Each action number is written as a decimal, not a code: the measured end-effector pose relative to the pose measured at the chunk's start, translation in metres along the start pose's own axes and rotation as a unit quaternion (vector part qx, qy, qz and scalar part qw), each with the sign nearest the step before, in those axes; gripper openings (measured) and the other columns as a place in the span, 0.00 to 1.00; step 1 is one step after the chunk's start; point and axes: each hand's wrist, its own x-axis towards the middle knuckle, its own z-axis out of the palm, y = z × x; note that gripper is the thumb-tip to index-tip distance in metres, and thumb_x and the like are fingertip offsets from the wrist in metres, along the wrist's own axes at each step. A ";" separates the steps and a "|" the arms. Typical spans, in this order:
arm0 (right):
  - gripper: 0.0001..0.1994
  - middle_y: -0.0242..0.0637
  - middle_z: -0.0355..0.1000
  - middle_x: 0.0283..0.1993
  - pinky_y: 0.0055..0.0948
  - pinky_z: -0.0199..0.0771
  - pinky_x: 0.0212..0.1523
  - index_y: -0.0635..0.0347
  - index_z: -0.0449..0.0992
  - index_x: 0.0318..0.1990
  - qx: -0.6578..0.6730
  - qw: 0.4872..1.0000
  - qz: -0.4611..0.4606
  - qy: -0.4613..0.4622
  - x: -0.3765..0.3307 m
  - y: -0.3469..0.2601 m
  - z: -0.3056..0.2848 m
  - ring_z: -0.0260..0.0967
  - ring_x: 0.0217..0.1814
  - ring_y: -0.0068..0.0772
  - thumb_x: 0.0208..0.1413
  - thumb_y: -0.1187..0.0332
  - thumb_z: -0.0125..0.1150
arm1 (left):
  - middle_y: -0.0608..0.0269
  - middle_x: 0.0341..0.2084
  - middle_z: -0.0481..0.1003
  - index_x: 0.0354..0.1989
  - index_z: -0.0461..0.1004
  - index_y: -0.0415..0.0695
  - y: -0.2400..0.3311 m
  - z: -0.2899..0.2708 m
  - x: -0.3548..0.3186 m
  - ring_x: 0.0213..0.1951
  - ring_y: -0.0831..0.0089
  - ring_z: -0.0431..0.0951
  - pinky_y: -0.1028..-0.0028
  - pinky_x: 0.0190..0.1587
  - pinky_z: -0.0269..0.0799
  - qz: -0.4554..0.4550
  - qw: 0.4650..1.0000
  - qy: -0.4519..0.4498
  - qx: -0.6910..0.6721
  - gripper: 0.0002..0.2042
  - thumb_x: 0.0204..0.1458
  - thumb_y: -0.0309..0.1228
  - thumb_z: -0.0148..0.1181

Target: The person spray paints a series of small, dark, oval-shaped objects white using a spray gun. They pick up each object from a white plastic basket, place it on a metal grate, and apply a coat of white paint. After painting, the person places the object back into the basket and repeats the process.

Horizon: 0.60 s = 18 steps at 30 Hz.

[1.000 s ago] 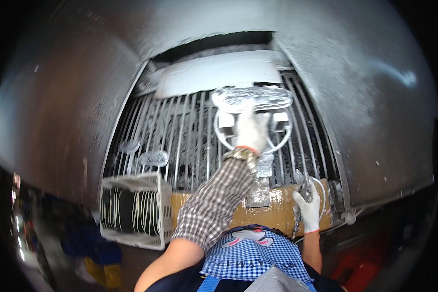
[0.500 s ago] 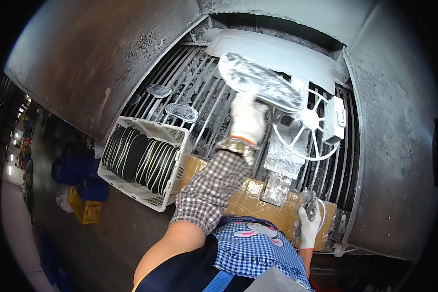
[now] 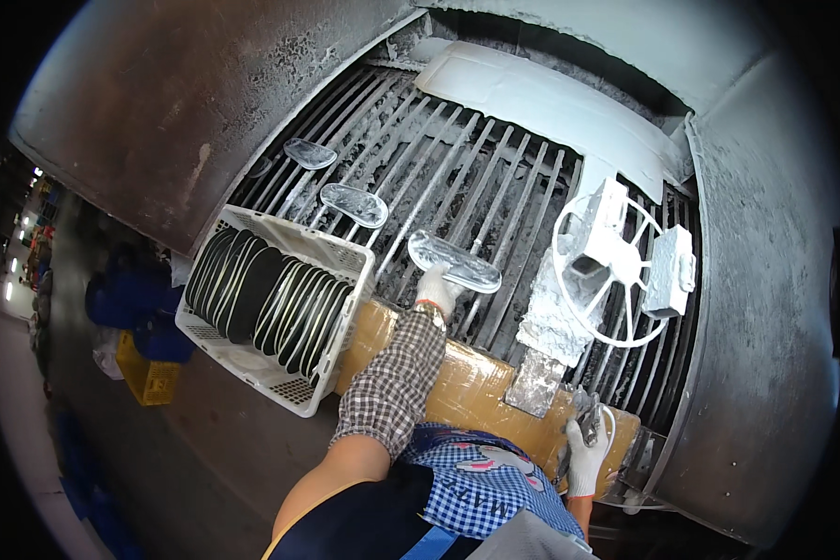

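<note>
Left hand point(image 3: 436, 287), white glove, closed on the near end of a pale powder-coated shoe sole point(image 3: 455, 261), holding it just over the metal grate point(image 3: 495, 196) of the spray booth, sole flat and roughly level. Two more coated soles point(image 3: 353, 203) lie further up the bars on the left, well apart from the held one. Right hand point(image 3: 585, 455), also gloved, low at the booth's front edge, wrapped around a small spray gun point(image 3: 588, 417), muzzle up. White plastic crate point(image 3: 345, 257) of black soles point(image 3: 266, 297) stands just left of the left forearm, on the cardboard-wrapped ledge point(image 3: 467, 392). White wheel-shaped fixture point(image 3: 616, 266) with caked blocks sits to the right on the grate. Step in hand looks like placing the sole on the bars; next move would call for lowering it flat, clear of the other two, then letting go
</note>
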 end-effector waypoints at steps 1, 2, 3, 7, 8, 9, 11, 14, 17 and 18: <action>0.25 0.29 0.76 0.45 0.22 0.71 0.41 0.64 0.72 0.68 -0.005 1.000 -0.009 0.005 0.002 0.005 0.001 0.70 0.40 0.19 0.63 0.75 0.67 | 0.46 0.53 0.78 0.62 0.69 0.36 -0.007 -0.006 0.001 0.53 0.52 0.83 0.51 0.56 0.84 -0.001 1.000 0.005 -0.001 0.19 0.65 0.27 0.51; 0.24 0.29 0.76 0.42 0.21 0.70 0.35 0.63 0.73 0.66 -0.010 1.000 -0.018 0.010 0.003 0.009 0.002 0.69 0.35 0.18 0.63 0.75 0.67 | 0.45 0.53 0.78 0.63 0.68 0.36 -0.009 -0.009 0.007 0.52 0.52 0.83 0.51 0.56 0.84 -0.005 1.000 0.009 0.000 0.19 0.65 0.27 0.51; 0.21 0.30 0.77 0.39 0.21 0.67 0.27 0.62 0.75 0.64 -0.016 0.999 -0.032 0.017 0.004 0.012 0.004 0.67 0.27 0.18 0.64 0.73 0.67 | 0.45 0.53 0.78 0.63 0.68 0.36 -0.009 -0.008 0.010 0.52 0.52 0.83 0.51 0.56 0.84 -0.009 1.000 0.011 0.002 0.19 0.65 0.27 0.51; 0.18 0.30 0.78 0.35 0.21 0.65 0.20 0.60 0.76 0.62 -0.003 0.999 -0.020 0.029 0.000 -0.001 0.010 0.66 0.20 0.18 0.65 0.72 0.67 | 0.46 0.54 0.78 0.64 0.68 0.37 0.005 0.020 0.035 0.53 0.53 0.83 0.54 0.57 0.82 0.026 1.000 -0.009 0.003 0.20 0.65 0.29 0.54; 0.18 0.30 0.78 0.35 0.21 0.65 0.21 0.60 0.76 0.61 -0.006 1.000 -0.004 0.028 0.001 -0.003 0.010 0.66 0.21 0.17 0.65 0.72 0.67 | 0.46 0.55 0.78 0.65 0.68 0.37 0.013 0.033 0.044 0.53 0.53 0.82 0.55 0.57 0.81 0.043 0.999 -0.015 0.009 0.21 0.65 0.31 0.55; 0.18 0.30 0.78 0.35 0.21 0.66 0.22 0.61 0.77 0.61 -0.009 1.000 0.011 0.026 0.001 -0.005 0.010 0.67 0.22 0.17 0.65 0.72 0.67 | 0.47 0.56 0.77 0.65 0.68 0.38 0.022 0.037 0.056 0.54 0.54 0.82 0.58 0.56 0.81 0.037 0.999 -0.010 0.029 0.22 0.65 0.35 0.57; 0.18 0.30 0.78 0.35 0.21 0.67 0.23 0.61 0.76 0.61 -0.026 0.999 0.015 0.013 0.002 -0.013 0.011 0.68 0.25 0.17 0.64 0.72 0.67 | 0.56 0.47 0.77 0.60 0.72 0.45 0.037 0.040 0.075 0.36 0.64 0.76 0.66 0.36 0.72 0.021 0.996 0.064 0.056 0.20 0.67 0.45 0.58; 0.20 0.30 0.78 0.36 0.21 0.69 0.28 0.63 0.76 0.62 -0.034 0.999 0.014 0.017 -0.006 -0.017 0.018 0.69 0.29 0.17 0.64 0.73 0.68 | 0.70 0.30 0.61 0.45 0.71 0.48 0.021 0.053 0.035 0.24 0.74 0.60 0.71 0.26 0.60 0.023 0.986 0.122 0.107 0.14 0.65 0.44 0.63; 0.22 0.31 0.78 0.41 0.22 0.72 0.36 0.64 0.75 0.63 -0.036 0.999 -0.005 0.002 -0.003 -0.018 0.017 0.71 0.35 0.19 0.63 0.73 0.69 | 0.66 0.34 0.68 0.43 0.70 0.45 -0.001 0.033 0.007 0.25 0.74 0.63 0.73 0.29 0.64 0.001 0.985 0.145 0.092 0.13 0.67 0.41 0.61; 0.22 0.30 0.77 0.43 0.22 0.72 0.39 0.64 0.74 0.64 -0.037 0.999 -0.029 0.004 -0.003 -0.015 0.017 0.71 0.38 0.19 0.62 0.73 0.69 | 0.65 0.35 0.72 0.44 0.71 0.43 -0.007 0.025 -0.006 0.26 0.72 0.67 0.72 0.32 0.69 -0.026 0.978 0.146 0.147 0.14 0.66 0.41 0.62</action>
